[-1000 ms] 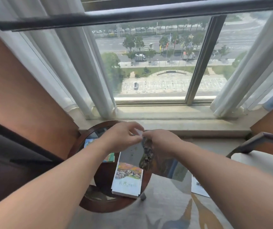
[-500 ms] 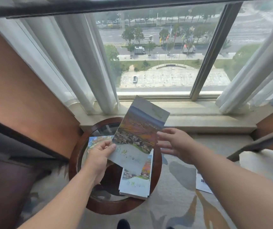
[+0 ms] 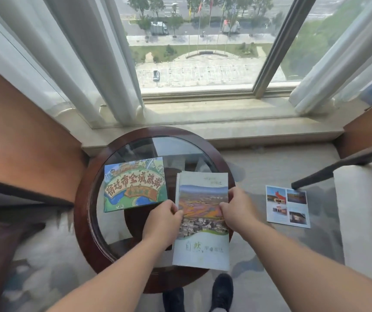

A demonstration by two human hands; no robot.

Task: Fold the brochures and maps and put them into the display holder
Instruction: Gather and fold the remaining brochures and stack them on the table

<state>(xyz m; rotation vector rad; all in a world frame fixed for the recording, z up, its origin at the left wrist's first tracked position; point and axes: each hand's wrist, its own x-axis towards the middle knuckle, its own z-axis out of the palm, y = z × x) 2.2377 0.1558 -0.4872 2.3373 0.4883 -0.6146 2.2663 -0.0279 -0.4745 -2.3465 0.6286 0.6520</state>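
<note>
A folded landscape brochure (image 3: pixel 203 242) lies on top of a small stack on the round glass table (image 3: pixel 90 221). My left hand (image 3: pixel 161 218) pinches its left edge and my right hand (image 3: pixel 236 212) pinches its right edge, about midway along. A colourful cartoon map (image 3: pixel 134 184) lies flat on the table, left of the stack. Another leaflet (image 3: pixel 287 206) with red building photos lies on the carpet to the right. No display holder is in view.
A window sill (image 3: pixel 225 118) and white curtains (image 3: pixel 104 59) are behind the table. A white chair with a dark armrest (image 3: pixel 338 170) stands at the right, a dark chair (image 3: pixel 11 199) at the left. My black shoes (image 3: pixel 221 291) are below the table.
The brochure was held up in my left hand; it now lies on the stack with both hands at its edges. The view has tilted down toward the table.
</note>
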